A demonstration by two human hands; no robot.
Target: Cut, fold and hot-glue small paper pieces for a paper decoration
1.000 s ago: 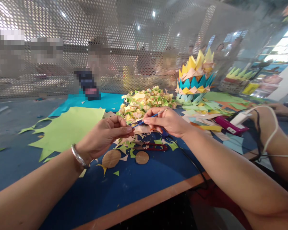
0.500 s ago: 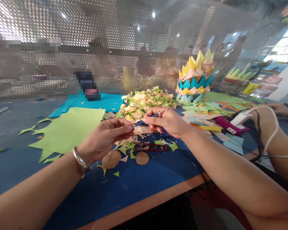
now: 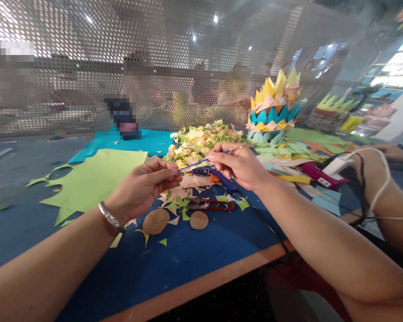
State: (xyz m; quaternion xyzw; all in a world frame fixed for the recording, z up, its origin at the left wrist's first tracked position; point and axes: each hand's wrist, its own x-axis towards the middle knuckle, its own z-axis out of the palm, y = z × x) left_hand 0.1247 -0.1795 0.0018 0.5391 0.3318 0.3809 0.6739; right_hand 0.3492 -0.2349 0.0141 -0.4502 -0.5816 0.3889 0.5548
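Note:
My left hand (image 3: pixel 154 179) pinches the left end of a thin blue stick (image 3: pixel 196 163) between thumb and fingers. Farther along it, my right hand (image 3: pixel 237 165) is closed on the other part, and a pale tip pokes out past the fingers. The stick slants slightly up to the right, in the air above the table. Under it lies a blue glue gun (image 3: pixel 221 176) with an orange trigger and a black cord. Nearer to me are red-handled snips (image 3: pixel 216 205), a cardboard oval (image 3: pixel 156 221) and a smaller cardboard disc (image 3: pixel 199 220).
A heap of small folded paper pieces (image 3: pixel 204 141) lies behind my hands. Cut green paper (image 3: pixel 97 183) and turquoise sheets (image 3: pixel 130 145) are at left. A tiered paper crown (image 3: pixel 273 112), paper strips and a purple power strip (image 3: pixel 322 176) stand right, near another person's arm (image 3: pixel 392 192).
My hands have drawn apart, the left moving left and the right moving slightly right and up. More of the blue stick shows between them, and the glue gun is now more visible.

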